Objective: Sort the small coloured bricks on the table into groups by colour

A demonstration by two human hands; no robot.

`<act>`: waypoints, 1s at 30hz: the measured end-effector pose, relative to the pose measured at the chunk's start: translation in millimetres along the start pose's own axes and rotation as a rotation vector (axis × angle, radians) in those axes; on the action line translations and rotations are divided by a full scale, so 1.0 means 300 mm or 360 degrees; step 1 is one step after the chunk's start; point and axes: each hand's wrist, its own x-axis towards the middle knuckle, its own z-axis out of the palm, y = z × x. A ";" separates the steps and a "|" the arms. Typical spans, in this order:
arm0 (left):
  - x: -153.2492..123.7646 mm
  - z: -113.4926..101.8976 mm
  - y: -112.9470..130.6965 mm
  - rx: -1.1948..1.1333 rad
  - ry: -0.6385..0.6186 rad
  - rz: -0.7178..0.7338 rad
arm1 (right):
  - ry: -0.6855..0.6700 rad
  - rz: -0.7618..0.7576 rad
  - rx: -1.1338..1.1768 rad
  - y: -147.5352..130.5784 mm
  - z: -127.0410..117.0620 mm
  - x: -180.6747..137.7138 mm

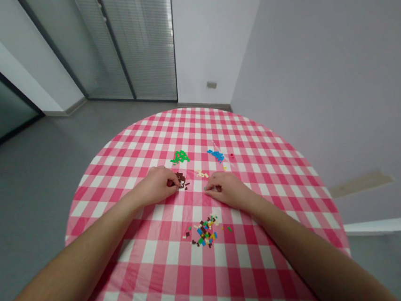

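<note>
My left hand (158, 185) is closed in a pinch at the left edge of a small pile of dark brown toy bricks (181, 177). What its fingertips hold, if anything, I cannot make out. To the right, my right hand (227, 189) pinches a tiny blue-green piece (205, 188) between thumb and fingertips, just above the cloth. A few cream bricks (201, 174) lie between the hands. Nearer to me is a mixed heap of coloured bricks (205, 233), with several strays around it.
The round table wears a pink-and-white checked cloth (185, 284). Beyond my hands lie a green brick pile (180, 156), a blue pile (216, 155), a couple of red pieces (232, 156) and a yellow bit (225, 169). A grey wall (339, 85) stands at the right.
</note>
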 end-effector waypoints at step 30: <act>-0.016 0.061 0.130 -0.0402 0.0247 0.0516 | 0.0192 0.0457 0.1089 -0.045 0.044 0.000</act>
